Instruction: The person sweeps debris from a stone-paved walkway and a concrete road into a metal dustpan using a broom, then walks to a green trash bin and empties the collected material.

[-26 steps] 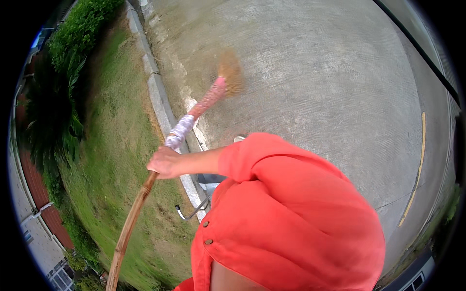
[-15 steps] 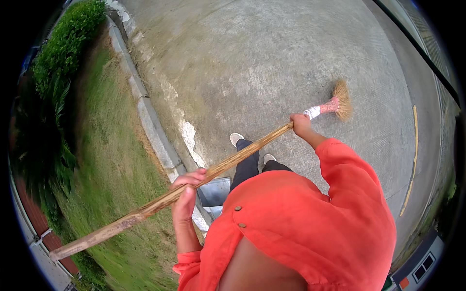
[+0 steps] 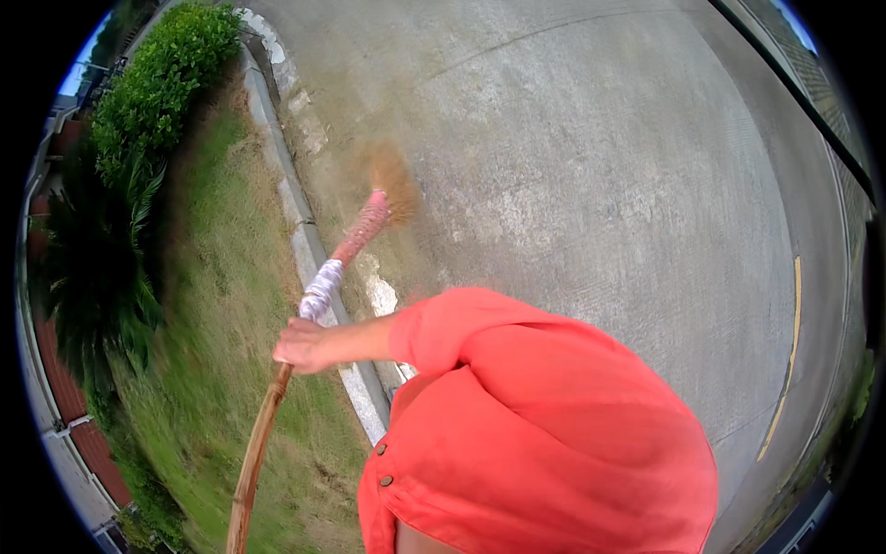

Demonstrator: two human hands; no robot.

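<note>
A long-handled broom (image 3: 257,443) slants across the left side, its wooden pole running down to the lower edge. My right hand (image 3: 303,345) is closed around the pole just below the white wrapping. My right arm reaches across my body to the left in a red sleeve. Past the white wrapping comes a pink-bound neck, then the straw bristles (image 3: 392,183), blurred by motion, over the concrete beside the curb. My left hand is out of the picture, so its hold on the pole's lower part cannot be seen.
A concrete curb (image 3: 297,200) with flaking white paint separates the pavement (image 3: 572,194) from the grass strip (image 3: 212,277). A green bush (image 3: 166,78) and a dark, spiky-leaved plant (image 3: 97,268) grow at the left. A yellow line (image 3: 784,369) runs along the right.
The broom's bristles have swept from the right across to the left near the curb. My right hand has crossed left with the pole. My left hand and shoes have left the view.
</note>
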